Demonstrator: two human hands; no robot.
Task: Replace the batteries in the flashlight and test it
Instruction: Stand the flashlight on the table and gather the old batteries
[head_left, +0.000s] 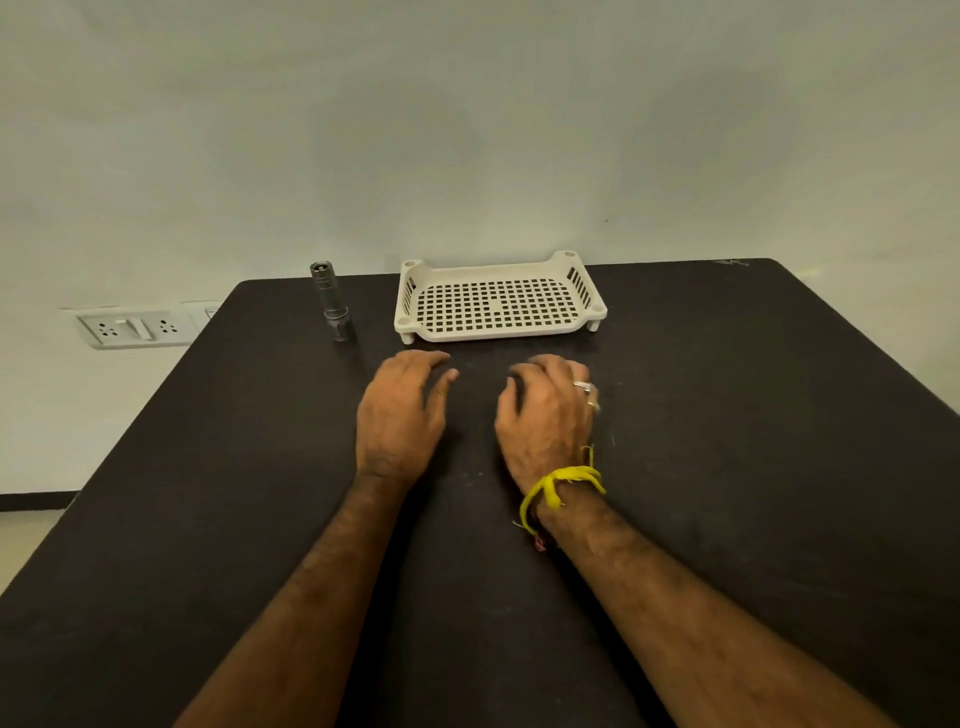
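Both grips hold nothing: the left hand (400, 415) and right hand (545, 415) rest with loosely curled fingers on the dark worktop (753, 467). Beyond the left hand, the flashlight (332, 304) stands upright, beside a white perforated tray (498, 332)

Light dim and even, soft, greenish-grey cast on wall (467, 130). Source seemed overhead, diffuse; no hard shadows. Faint soft shadows lay under left hand (402, 410) and right hand (545, 415) on black table (727, 415). Matte tabletop showed slight sheen, no strong glare. Small highlights glinted on metal flashlight (332, 304). Wide-angle distortion splayed table edges outward, stretched forearms at bottom. Slight motion blur at right hand's ringed finger; overall mild softness
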